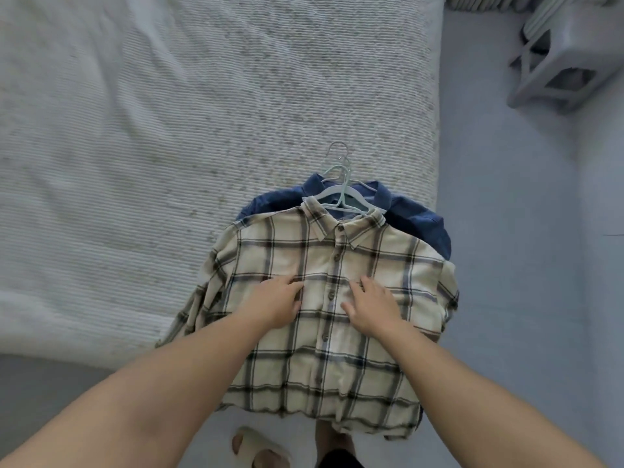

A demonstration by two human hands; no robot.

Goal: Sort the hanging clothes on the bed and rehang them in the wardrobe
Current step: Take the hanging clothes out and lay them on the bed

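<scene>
While both garments lie stacked at the bed (169, 130) edge, the plaid shirt (324, 319) on top of the blue shirt (418, 224), each on its hanger (341, 197), sorting looks early. The left hand (277, 304) and right hand (373, 307) rest flat on the plaid front, fingers loosely spread, gripping nothing. No wardrobe shows; rehanging appears wholly undone.

Cream shirt (324, 298) with dark plaid; blue shirt (418, 228) beneath; pale mint hangers (342, 194); white ribbed bedspread (169, 130)
</scene>
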